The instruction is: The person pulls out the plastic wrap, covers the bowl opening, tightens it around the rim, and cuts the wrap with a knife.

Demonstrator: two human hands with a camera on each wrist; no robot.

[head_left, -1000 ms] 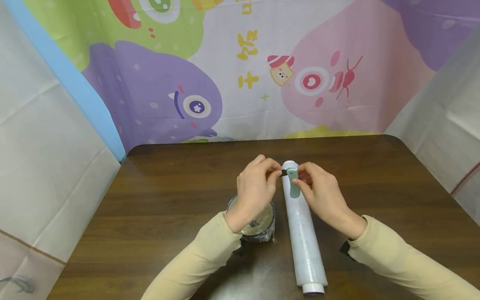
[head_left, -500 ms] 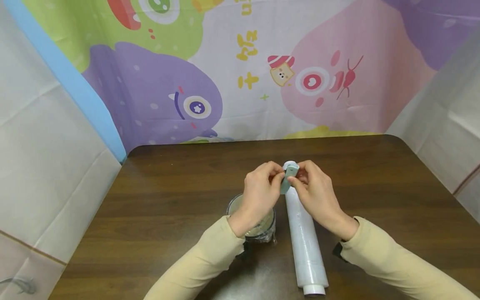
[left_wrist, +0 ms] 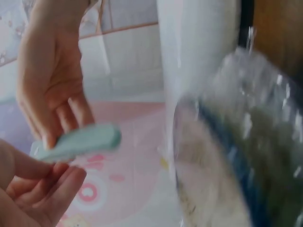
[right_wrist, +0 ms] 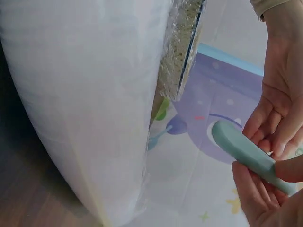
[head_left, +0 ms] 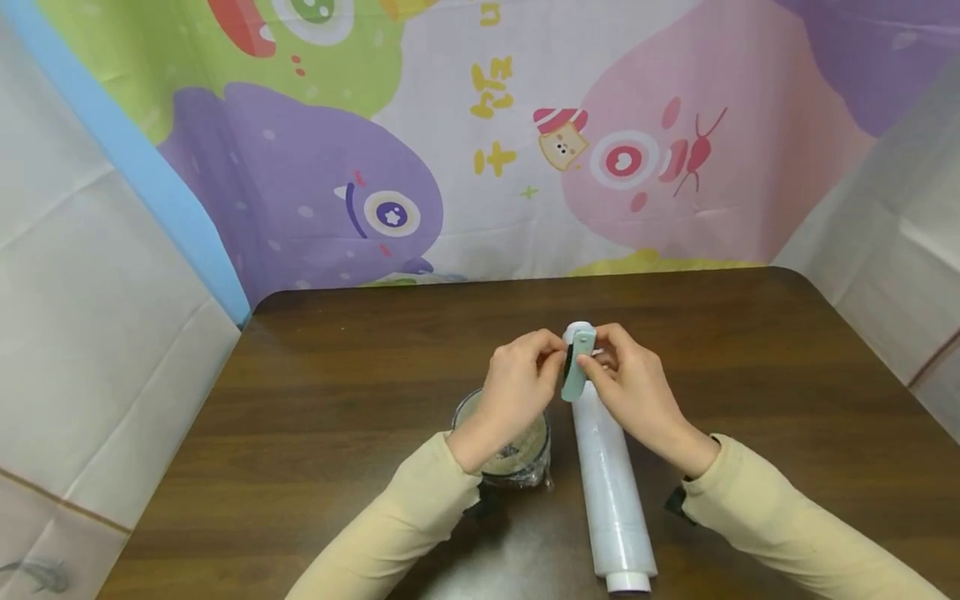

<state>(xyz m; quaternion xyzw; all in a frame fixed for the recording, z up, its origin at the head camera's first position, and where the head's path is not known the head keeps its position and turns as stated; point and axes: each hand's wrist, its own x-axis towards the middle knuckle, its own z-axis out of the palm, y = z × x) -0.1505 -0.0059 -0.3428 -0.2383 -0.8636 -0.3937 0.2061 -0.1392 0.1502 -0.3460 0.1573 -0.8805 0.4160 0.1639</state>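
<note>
My right hand (head_left: pixel 641 392) holds a small folding knife with a pale green handle (head_left: pixel 576 383) between thumb and fingers. Its black blade (head_left: pixel 567 364) shows as a dark strip along the handle's left side. The left hand (head_left: pixel 517 383) pinches at the upper end of that strip with thumb and forefinger. Both hands are above the far end of a roll of plastic wrap (head_left: pixel 615 492). A round glass bowl (head_left: pixel 517 471), covered with clear film, is partly hidden under the left wrist. In the right wrist view the green handle (right_wrist: pixel 251 153) lies between both hands' fingers.
The roll lies lengthwise on a dark brown wooden table (head_left: pixel 337 417), right of the bowl. A cartoon-printed cloth (head_left: pixel 495 225) hangs behind the table's far edge. Pale panels (head_left: pixel 97 333) stand at the sides.
One second ago the black blade stuck out leftward to the left fingers. It now lies along the handle. The handle has tilted, its lower end swinging left, with the left hand closer to it.
</note>
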